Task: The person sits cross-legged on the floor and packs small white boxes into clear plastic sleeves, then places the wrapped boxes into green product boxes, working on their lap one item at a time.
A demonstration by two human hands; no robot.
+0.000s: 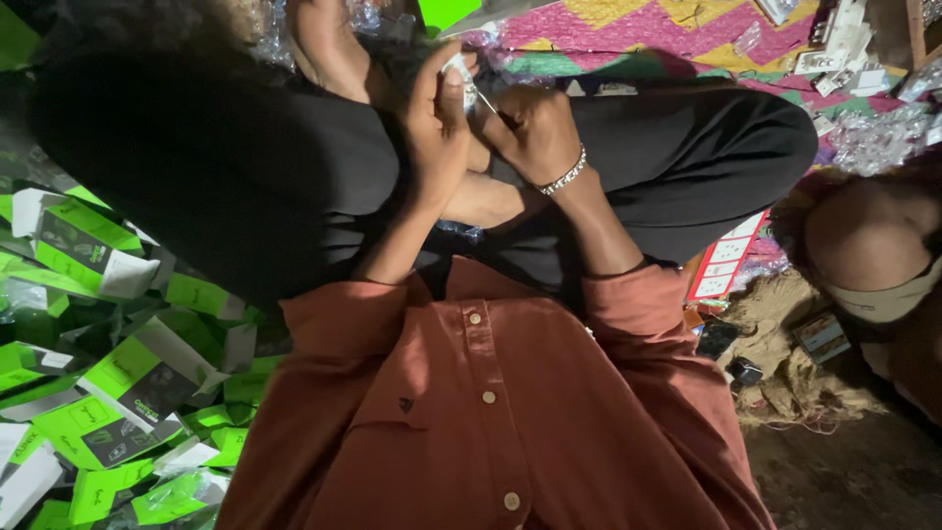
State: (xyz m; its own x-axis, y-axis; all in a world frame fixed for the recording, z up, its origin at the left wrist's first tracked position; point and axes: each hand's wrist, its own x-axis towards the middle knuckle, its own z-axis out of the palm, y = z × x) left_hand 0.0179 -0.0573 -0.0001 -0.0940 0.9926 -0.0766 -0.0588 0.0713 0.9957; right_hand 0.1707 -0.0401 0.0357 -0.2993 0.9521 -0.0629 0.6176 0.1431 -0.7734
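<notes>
Landmark = small white part point(461, 74), held up top-centre over the crossed legs in black trousers point(677, 157).

Far left & below it: heap of green-and-white cartons point(118, 383) on the floor, many lying flat or tipped, some w/ open flaps.

Just left of the white part: left hand point(437, 123), fingers curled round it, thumb side pressed to it, so closed on the part. A bare foot point(329, 44) sits a bit further left, near the top edge.

Just right of the part: right hand point(535, 132), closed too, fingertips pinching a thin pin or wire-like bit that touches the part's lower edge; can't tell exactly what it is. Silver chain bracelet point(564, 177) on that wrist. Both hands nearly touching each other.

Below the part: rust-red button shirt point(491, 412), sleeves pushed up the forearms.

Above-right of the part: pink, yellow & green zigzag quilt point(638, 29). Further right, at the top corner: white plastic bits point(834, 44) and crinkled clear bags point(873, 137). Lower right of the part: red-and-white printed card point(726, 260), then another person's knee point(859, 231), well apart from the hands.
</notes>
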